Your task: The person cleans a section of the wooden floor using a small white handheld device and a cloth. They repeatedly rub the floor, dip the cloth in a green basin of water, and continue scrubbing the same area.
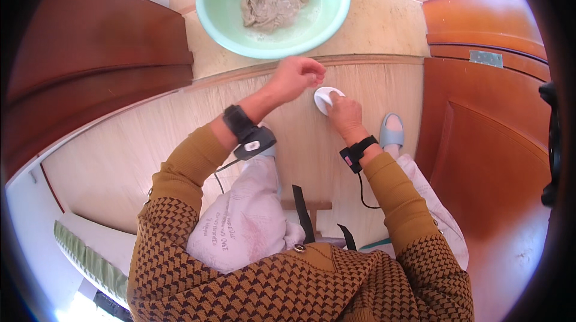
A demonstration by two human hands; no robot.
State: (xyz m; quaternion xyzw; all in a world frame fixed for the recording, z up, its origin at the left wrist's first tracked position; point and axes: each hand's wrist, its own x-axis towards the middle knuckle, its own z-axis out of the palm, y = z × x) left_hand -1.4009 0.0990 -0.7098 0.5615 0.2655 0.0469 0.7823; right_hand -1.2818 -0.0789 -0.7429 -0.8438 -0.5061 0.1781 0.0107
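My right hand (346,114) grips a small white oval object (322,99) with a raised handle-like ridge, held over the floor. Whether it is a scrubbing brush I cannot tell. Just left of it and farther forward, my left hand (294,78) hovers by the near rim of a mint-green plastic basin (274,51). Its fingers are loosely curled, with a gap to the thumb and nothing visible in them. A wet, crumpled beige cloth (274,4) lies in shallow, sudsy water inside the basin.
The basin stands on a beige stone threshold strip (382,25). Reddish-brown wood panels flank it: one on the left (99,34), and a door (490,128) with a metal hinge (486,58) on the right. Pale wood-look flooring (135,142) lies around my slippered feet. Cables hang from both wrist straps.
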